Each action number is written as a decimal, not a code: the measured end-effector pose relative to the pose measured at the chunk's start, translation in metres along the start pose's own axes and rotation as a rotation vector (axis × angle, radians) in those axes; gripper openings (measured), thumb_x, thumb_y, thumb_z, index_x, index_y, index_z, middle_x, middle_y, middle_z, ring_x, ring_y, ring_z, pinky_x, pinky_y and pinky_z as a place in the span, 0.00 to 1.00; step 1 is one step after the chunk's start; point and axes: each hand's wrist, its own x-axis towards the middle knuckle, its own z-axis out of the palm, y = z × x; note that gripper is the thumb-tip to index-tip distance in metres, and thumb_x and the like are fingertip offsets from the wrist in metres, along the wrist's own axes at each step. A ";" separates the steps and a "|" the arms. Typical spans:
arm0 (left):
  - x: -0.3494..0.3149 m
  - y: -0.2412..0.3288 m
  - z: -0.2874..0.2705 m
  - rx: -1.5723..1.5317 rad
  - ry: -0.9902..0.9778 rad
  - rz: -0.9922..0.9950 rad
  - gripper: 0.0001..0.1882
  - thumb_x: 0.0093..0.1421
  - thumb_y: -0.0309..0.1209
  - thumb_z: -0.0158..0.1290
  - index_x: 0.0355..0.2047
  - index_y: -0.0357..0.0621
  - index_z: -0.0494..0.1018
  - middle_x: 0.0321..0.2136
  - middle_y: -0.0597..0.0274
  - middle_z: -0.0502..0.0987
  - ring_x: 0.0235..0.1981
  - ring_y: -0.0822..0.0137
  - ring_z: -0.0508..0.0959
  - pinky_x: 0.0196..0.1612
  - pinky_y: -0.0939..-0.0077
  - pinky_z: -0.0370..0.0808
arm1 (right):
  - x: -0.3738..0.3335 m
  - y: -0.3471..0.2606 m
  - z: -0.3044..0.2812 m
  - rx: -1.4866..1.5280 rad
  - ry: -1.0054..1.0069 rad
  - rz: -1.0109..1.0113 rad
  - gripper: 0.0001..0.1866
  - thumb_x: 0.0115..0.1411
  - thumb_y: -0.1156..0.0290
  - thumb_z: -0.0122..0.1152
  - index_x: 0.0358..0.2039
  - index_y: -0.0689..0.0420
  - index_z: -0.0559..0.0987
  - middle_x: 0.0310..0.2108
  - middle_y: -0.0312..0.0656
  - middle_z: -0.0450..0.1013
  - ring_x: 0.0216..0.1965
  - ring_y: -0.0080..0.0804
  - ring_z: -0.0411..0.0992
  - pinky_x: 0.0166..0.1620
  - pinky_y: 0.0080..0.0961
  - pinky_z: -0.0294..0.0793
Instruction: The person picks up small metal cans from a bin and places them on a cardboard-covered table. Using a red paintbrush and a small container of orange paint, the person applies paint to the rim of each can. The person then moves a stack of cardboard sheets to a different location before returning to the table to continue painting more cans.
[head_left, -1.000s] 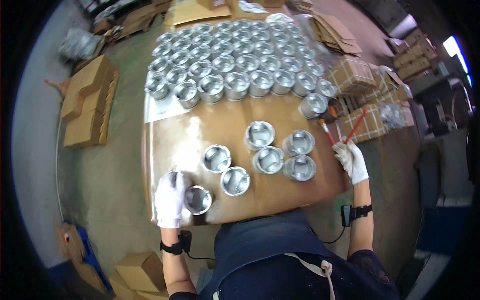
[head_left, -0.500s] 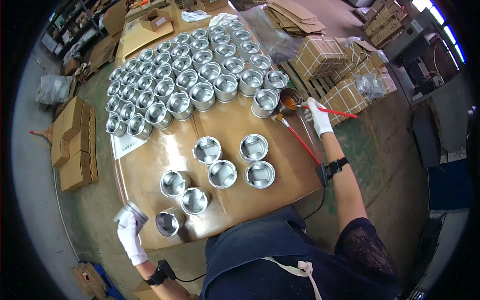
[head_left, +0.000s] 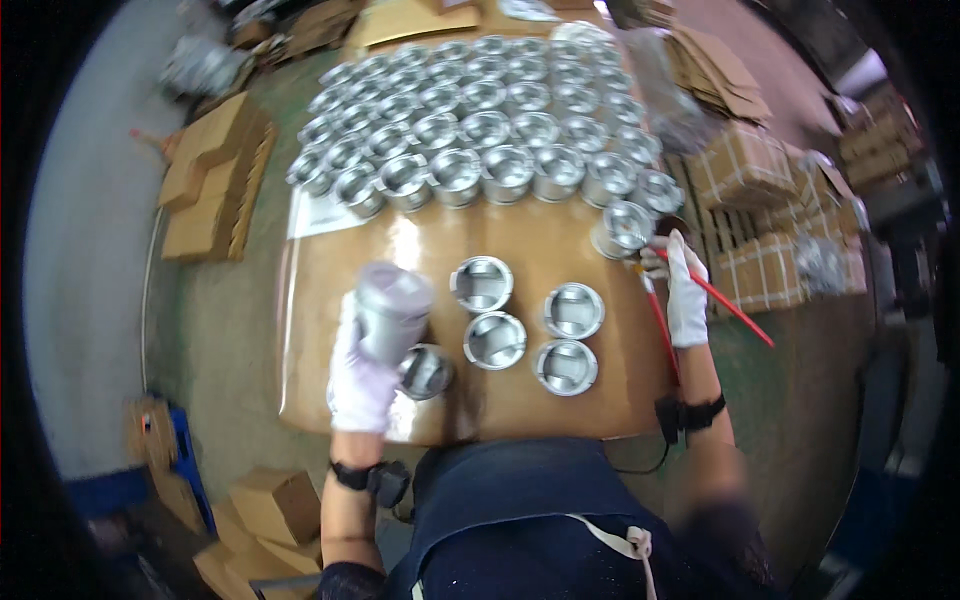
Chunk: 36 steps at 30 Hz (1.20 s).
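A silver metal piston [head_left: 392, 312] is raised over the left side of the table, with my white-gloved left hand [head_left: 360, 385] closed round it; motion blurs it. My right hand [head_left: 686, 300], also gloved, is closed on a red-handled brush [head_left: 735, 312] at the table's right edge. The brush's tip is by a dark cup [head_left: 670, 226], largely hidden by the hand. A second red-handled brush [head_left: 657, 312] lies beside that hand. One standing piston [head_left: 426, 372] shows right beside my left hand. Several more, such as a hollow-side-up piston [head_left: 495, 340], stand in the middle.
Close rows of pistons [head_left: 508, 172] fill the far part of the brown-covered table [head_left: 440, 235]. A white paper sheet [head_left: 325, 215] lies at the left edge. Strapped cartons [head_left: 750, 165] stand right of the table, stacked cartons [head_left: 215, 180] left, and an opened carton [head_left: 278, 505] lower left.
My left hand has brought its piston from the table's left edge rightward over the table. The view has shifted. My right hand stays by the cup with the brush.
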 end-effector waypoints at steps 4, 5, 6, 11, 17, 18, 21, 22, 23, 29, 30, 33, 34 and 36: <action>0.022 -0.032 0.006 -0.421 -0.065 -0.222 0.23 0.69 0.47 0.45 0.55 0.45 0.67 0.50 0.57 0.75 0.48 0.62 0.77 0.53 0.66 0.76 | -0.067 -0.047 0.076 0.045 -0.264 -0.187 0.22 0.71 0.59 0.46 0.29 0.62 0.78 0.27 0.41 0.78 0.30 0.26 0.75 0.38 0.24 0.73; 0.021 -0.036 0.009 -0.530 -0.036 -0.243 0.22 0.69 0.46 0.46 0.55 0.44 0.67 0.51 0.56 0.75 0.49 0.61 0.77 0.54 0.65 0.76 | -0.084 -0.060 0.093 0.094 -0.331 -0.183 0.20 0.69 0.60 0.48 0.30 0.63 0.79 0.27 0.42 0.79 0.31 0.27 0.76 0.38 0.24 0.75; 0.021 -0.041 0.013 -0.640 -0.009 -0.265 0.22 0.68 0.44 0.47 0.55 0.44 0.67 0.52 0.56 0.75 0.50 0.60 0.76 0.56 0.65 0.75 | -0.095 -0.068 0.107 0.140 -0.389 -0.179 0.19 0.68 0.61 0.51 0.31 0.64 0.80 0.28 0.43 0.79 0.32 0.28 0.78 0.37 0.23 0.76; 0.022 -0.046 0.018 -0.690 -0.021 -0.298 0.26 0.66 0.43 0.51 0.59 0.45 0.64 0.55 0.56 0.72 0.55 0.59 0.74 0.58 0.60 0.73 | -0.098 -0.053 0.146 0.166 -0.566 -0.145 0.14 0.66 0.66 0.54 0.30 0.65 0.78 0.29 0.45 0.79 0.31 0.29 0.77 0.36 0.23 0.76; 0.021 -0.039 0.007 -0.592 -0.013 -0.278 0.28 0.66 0.48 0.48 0.62 0.50 0.62 0.59 0.56 0.69 0.58 0.56 0.71 0.59 0.56 0.71 | -0.089 -0.046 0.152 0.053 -0.359 0.096 0.20 0.67 0.62 0.53 0.24 0.64 0.80 0.25 0.42 0.79 0.27 0.24 0.75 0.35 0.21 0.75; 0.022 -0.038 0.003 -0.585 -0.024 -0.299 0.28 0.66 0.47 0.48 0.62 0.51 0.62 0.59 0.56 0.68 0.58 0.55 0.71 0.59 0.55 0.71 | -0.084 -0.046 0.154 0.043 -0.370 0.081 0.21 0.67 0.60 0.52 0.25 0.65 0.80 0.25 0.42 0.79 0.27 0.24 0.74 0.34 0.22 0.73; 0.015 -0.018 -0.008 -0.376 -0.030 -0.295 0.28 0.65 0.46 0.48 0.62 0.50 0.63 0.59 0.56 0.68 0.58 0.56 0.70 0.59 0.53 0.70 | -0.067 -0.060 0.163 -0.002 -0.450 0.061 0.26 0.69 0.56 0.48 0.23 0.64 0.80 0.20 0.40 0.75 0.25 0.25 0.72 0.34 0.25 0.69; 0.016 -0.001 -0.007 -0.277 -0.137 -0.285 0.27 0.62 0.42 0.53 0.59 0.44 0.67 0.55 0.54 0.73 0.54 0.60 0.74 0.55 0.60 0.73 | -0.059 -0.060 0.165 -0.001 -0.487 0.035 0.26 0.69 0.56 0.48 0.22 0.63 0.79 0.20 0.40 0.75 0.25 0.25 0.71 0.34 0.25 0.69; 0.019 0.003 -0.015 -0.104 -0.231 -0.234 0.26 0.60 0.40 0.57 0.56 0.41 0.69 0.50 0.55 0.75 0.50 0.63 0.76 0.53 0.65 0.74 | -0.052 -0.060 0.167 0.001 -0.531 0.005 0.27 0.69 0.56 0.47 0.20 0.62 0.78 0.19 0.39 0.74 0.25 0.25 0.71 0.35 0.26 0.69; 0.026 0.015 0.020 0.917 -0.074 -0.278 0.19 0.53 0.33 0.66 0.42 0.36 0.77 0.38 0.62 0.80 0.37 0.75 0.77 0.42 0.80 0.75 | -0.064 -0.057 0.179 -0.459 -0.551 -0.978 0.02 0.53 0.78 0.60 0.27 0.61 0.76 0.21 0.45 0.68 0.23 0.41 0.69 0.27 0.34 0.68; 0.027 0.010 0.020 0.941 -0.015 -0.307 0.18 0.53 0.33 0.66 0.41 0.36 0.77 0.37 0.63 0.80 0.37 0.76 0.77 0.42 0.80 0.74 | -0.072 -0.051 0.182 -0.527 -0.477 -1.277 0.06 0.49 0.79 0.62 0.23 0.59 0.73 0.21 0.43 0.66 0.23 0.39 0.68 0.25 0.36 0.65; 0.032 -0.008 -0.003 0.471 0.025 -0.267 0.15 0.58 0.32 0.61 0.43 0.37 0.78 0.38 0.65 0.80 0.36 0.77 0.77 0.40 0.81 0.75 | -0.098 -0.021 0.183 -0.417 -0.620 -1.288 0.14 0.43 0.75 0.69 0.17 0.54 0.68 0.17 0.39 0.63 0.20 0.35 0.65 0.23 0.34 0.61; 0.031 -0.007 -0.008 0.326 0.045 -0.247 0.15 0.59 0.32 0.60 0.45 0.37 0.78 0.38 0.65 0.80 0.36 0.77 0.77 0.40 0.81 0.75 | -0.107 -0.016 0.184 -0.402 -0.745 -1.273 0.16 0.41 0.74 0.70 0.16 0.52 0.67 0.16 0.37 0.62 0.20 0.34 0.65 0.22 0.33 0.60; 0.039 0.000 -0.022 0.330 0.050 -0.262 0.17 0.60 0.33 0.57 0.47 0.38 0.77 0.38 0.67 0.80 0.37 0.77 0.78 0.42 0.81 0.75 | -0.122 -0.012 0.202 -0.387 -0.664 -1.255 0.20 0.43 0.69 0.71 0.10 0.50 0.65 0.12 0.36 0.60 0.15 0.34 0.62 0.22 0.33 0.61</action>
